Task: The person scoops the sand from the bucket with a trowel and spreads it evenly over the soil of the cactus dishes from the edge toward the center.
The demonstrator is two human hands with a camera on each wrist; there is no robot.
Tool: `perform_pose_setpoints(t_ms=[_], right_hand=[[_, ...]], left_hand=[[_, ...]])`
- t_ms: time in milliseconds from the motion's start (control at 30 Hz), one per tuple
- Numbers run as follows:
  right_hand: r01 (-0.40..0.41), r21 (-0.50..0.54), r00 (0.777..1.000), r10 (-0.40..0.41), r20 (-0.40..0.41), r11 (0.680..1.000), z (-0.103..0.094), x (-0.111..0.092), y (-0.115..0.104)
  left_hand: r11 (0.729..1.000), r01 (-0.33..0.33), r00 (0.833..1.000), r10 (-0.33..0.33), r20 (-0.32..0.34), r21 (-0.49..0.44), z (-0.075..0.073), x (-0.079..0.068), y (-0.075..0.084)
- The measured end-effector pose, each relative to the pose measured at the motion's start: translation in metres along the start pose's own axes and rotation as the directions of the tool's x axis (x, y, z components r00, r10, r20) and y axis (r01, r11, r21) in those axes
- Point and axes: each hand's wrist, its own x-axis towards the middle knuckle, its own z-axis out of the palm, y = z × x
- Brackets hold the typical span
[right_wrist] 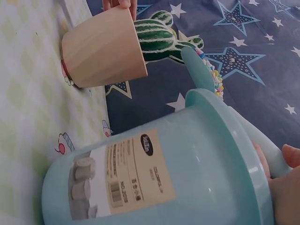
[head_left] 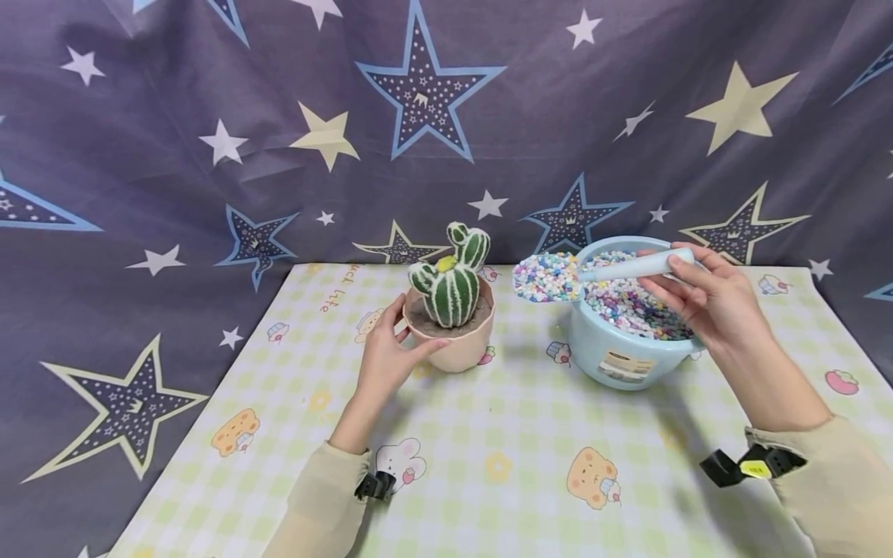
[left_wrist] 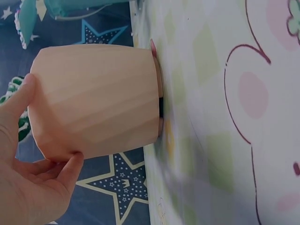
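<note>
My left hand [head_left: 391, 355] grips a peach-coloured flower pot [head_left: 466, 350] by its rim, thumb at the front and fingers round the left side. In the pot, a knitted green-and-white cactus [head_left: 452, 301] stands in grey-brown filling. My right hand [head_left: 722, 301] holds a light blue trowel [head_left: 631, 268] by its handle. Its blade carries a heap of multicoloured pebbles [head_left: 546, 276], level with the bucket's rim and just left of it. Below the handle is a light blue bucket [head_left: 601, 353] with many more such pebbles. In the right wrist view, the trowel blade [right_wrist: 199, 70] juts past the bucket rim.
A checked tablecloth [head_left: 488, 496] with cartoon prints covers the table. Behind it hangs a dark star-patterned cloth [head_left: 516, 116], close to the table's back edge. The pot stands left of the bucket, with a gap between them. A label [right_wrist: 126, 173] is stuck on the bucket's side.
</note>
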Motion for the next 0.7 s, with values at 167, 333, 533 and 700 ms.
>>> perform_pose_setpoints(t_ms=[167, 333, 533, 700], right_hand=[[-0.025, -0.005, 1.0, 0.025, -0.008, 1.0, 0.003, 0.003, 0.003], [-0.051, -0.037, 0.998, 0.05, -0.026, 0.998, 0.005, 0.005, 0.006], [-0.075, -0.072, 0.997, 0.073, -0.029, 0.995, 0.009, 0.008, 0.009], [-0.099, -0.107, 0.995, 0.096, -0.025, 0.989, 0.012, 0.01, 0.013]], left_hand=[[1.0, -0.007, 1.0, 0.007, 0.001, -0.003, 0.003, 0.0, 0.002], [1.0, 0.002, 1.0, -0.002, 0.002, -0.003, 0.005, 0.0, 0.004], [1.0, 0.01, 1.0, -0.01, -0.005, 0.004, 0.007, 0.0, 0.005], [1.0, 0.007, 1.0, -0.007, -0.007, -0.001, 0.008, -0.001, 0.006]])
